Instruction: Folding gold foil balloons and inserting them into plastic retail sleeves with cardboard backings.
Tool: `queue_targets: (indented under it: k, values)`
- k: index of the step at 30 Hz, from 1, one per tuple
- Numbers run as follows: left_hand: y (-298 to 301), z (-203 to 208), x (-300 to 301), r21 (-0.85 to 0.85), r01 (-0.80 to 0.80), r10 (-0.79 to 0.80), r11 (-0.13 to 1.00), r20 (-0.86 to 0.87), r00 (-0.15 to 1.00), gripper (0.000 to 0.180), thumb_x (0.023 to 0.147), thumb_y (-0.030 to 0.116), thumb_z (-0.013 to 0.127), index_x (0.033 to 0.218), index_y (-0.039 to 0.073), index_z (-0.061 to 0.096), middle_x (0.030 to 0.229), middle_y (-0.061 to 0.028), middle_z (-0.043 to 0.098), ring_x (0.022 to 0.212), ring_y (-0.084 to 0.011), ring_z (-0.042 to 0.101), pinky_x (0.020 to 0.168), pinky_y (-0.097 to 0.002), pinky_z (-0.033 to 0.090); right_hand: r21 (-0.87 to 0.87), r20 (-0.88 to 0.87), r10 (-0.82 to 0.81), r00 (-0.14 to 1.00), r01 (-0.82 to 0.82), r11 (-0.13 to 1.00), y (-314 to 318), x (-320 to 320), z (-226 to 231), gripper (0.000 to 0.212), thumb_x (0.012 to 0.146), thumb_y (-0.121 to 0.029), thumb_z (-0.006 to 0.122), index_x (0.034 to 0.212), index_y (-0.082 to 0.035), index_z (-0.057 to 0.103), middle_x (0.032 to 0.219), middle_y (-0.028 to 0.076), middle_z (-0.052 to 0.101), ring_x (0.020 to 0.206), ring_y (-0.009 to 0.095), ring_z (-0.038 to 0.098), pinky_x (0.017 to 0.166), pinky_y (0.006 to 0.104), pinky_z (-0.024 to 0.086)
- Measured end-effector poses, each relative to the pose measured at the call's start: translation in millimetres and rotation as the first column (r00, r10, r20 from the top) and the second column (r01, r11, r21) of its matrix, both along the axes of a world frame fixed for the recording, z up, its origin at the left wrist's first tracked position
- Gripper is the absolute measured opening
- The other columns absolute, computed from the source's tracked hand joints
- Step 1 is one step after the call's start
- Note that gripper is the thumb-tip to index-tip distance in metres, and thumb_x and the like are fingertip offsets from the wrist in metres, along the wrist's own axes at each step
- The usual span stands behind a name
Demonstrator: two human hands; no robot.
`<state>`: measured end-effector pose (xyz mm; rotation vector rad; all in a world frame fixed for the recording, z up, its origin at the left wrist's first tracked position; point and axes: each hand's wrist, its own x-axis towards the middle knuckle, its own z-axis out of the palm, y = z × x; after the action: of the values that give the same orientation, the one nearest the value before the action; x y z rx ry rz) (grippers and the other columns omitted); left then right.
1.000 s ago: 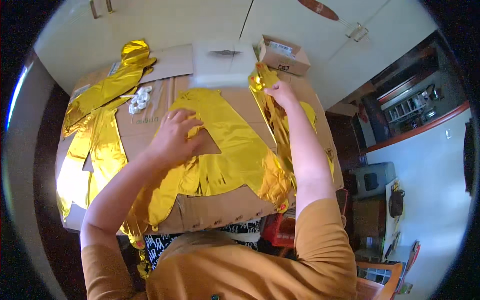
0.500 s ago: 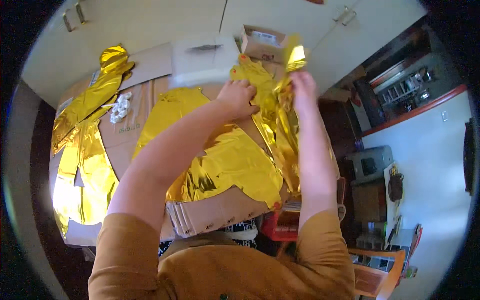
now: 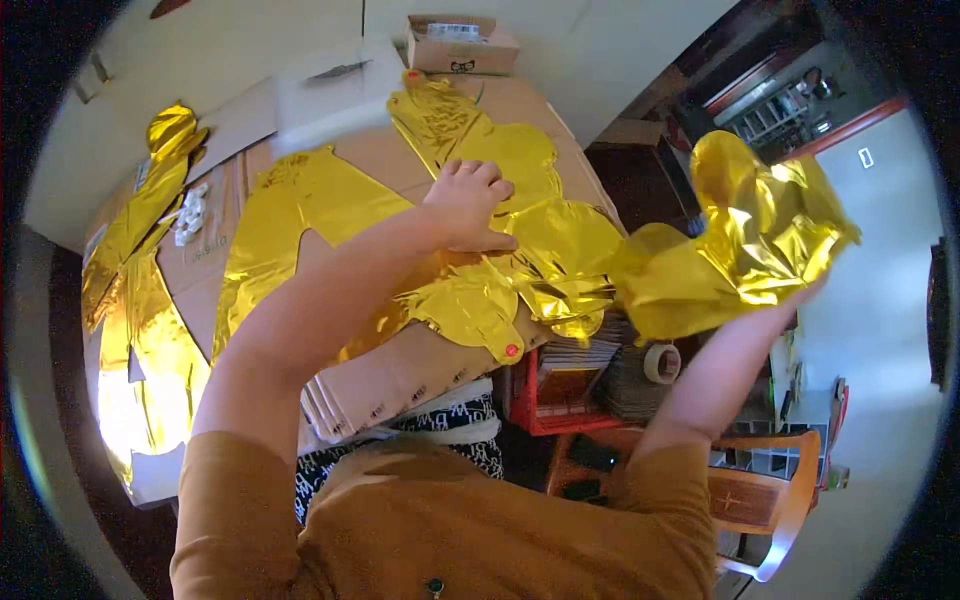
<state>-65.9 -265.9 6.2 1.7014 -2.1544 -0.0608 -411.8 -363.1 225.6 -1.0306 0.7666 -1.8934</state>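
Note:
Several flat, uninflated gold foil balloons [image 3: 340,205] lie spread over the cardboard-covered table [image 3: 395,375]. My left hand [image 3: 468,205] rests on the foil near the middle, fingers apart and pressing down. My right hand [image 3: 808,292] is stretched out past the table's right side, gripping a crumpled gold foil balloon [image 3: 760,235] that hangs in the air. That foil covers most of the right hand's fingers. The raised foil runs back toward the pieces beside my left hand; whether they are joined is hard to tell. A red dot marks a foil tip at the near edge.
Small white curled items [image 3: 190,215] lie at the left beside more gold foil [image 3: 165,320]. An open cardboard box [image 3: 462,45] stands at the back near white cabinets. At the right are a red crate [image 3: 545,400], a tape roll [image 3: 661,364] and a wooden chair [image 3: 745,495].
My right hand has swung out to the right, pulling the foil balloon off the table and spreading it. My left hand still presses on the foil. The view has shifted rightward.

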Motion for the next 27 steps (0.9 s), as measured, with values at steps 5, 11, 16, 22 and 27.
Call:
queue_targets:
  k: [5,11,16,22,27]
  values:
    - [3.3,-7.4,1.4,-0.032,-0.005,0.004,0.999,-0.022,1.000,0.073,0.071,0.060,0.075,0.121,0.009,0.061,0.128,-0.0146,0.056,0.129,-0.0363,0.046,0.115,-0.0543,0.028,-0.329,-0.295,-0.343,0.892,0.242,0.913,-12.9,-48.8,63.8,0.041,0.103,-0.024,0.043,0.132,0.000,0.057,0.131,0.016,0.061,0.118,0.028,0.060,0.105,0.0419,0.046]
    - [23.3,14.1,-11.6,-0.246,-0.077,0.032,0.966,-0.183,0.983,0.063,0.082,0.055,0.069,0.122,0.007,0.061,0.123,-0.0160,0.060,0.125,-0.0340,0.052,0.116,-0.0530,0.027,-0.667,-0.562,-0.506,0.654,0.004,0.745,-6.6,37.2,114.4,0.037,0.102,-0.017,0.045,0.130,0.001,0.060,0.130,0.017,0.062,0.116,0.028,0.061,0.105,0.0402,0.046]
    - [96.5,63.9,36.4,-0.032,-0.105,-0.048,0.994,-0.988,-0.149,0.053,0.099,0.052,0.049,0.126,0.008,0.059,0.124,-0.0124,0.062,0.117,-0.0260,0.058,0.105,-0.0461,0.040,-0.299,-0.793,0.034,0.608,-0.436,0.849,116.5,259.8,-6.7,0.028,0.092,-0.029,0.067,0.087,-0.001,0.069,0.078,0.013,0.069,0.074,0.024,0.067,0.071,0.0361,0.052]
    - [171.9,48.9,95.8,0.268,0.012,0.254,0.963,-0.896,-0.364,0.051,0.098,0.049,0.055,0.128,0.008,0.055,0.114,-0.0078,0.063,0.099,-0.0217,0.061,0.090,-0.0380,0.049,-0.166,-0.843,0.179,0.507,-0.563,0.810,145.1,385.9,-147.5,0.023,0.080,-0.028,0.070,0.077,-0.005,0.066,0.085,0.017,0.065,0.083,0.035,0.064,0.073,0.0442,0.051]
    - [171.1,45.5,139.8,0.297,-0.265,0.248,0.918,-0.947,-0.202,0.027,0.095,0.024,0.065,0.116,0.008,0.061,0.101,-0.0031,0.066,0.089,-0.0134,0.062,0.079,-0.0295,0.050,0.152,-0.642,0.629,0.439,-0.731,0.665,125.8,431.5,-184.1,0.031,0.084,-0.035,0.072,0.091,-0.004,0.071,0.100,0.013,0.069,0.089,0.027,0.065,0.080,0.0384,0.049]
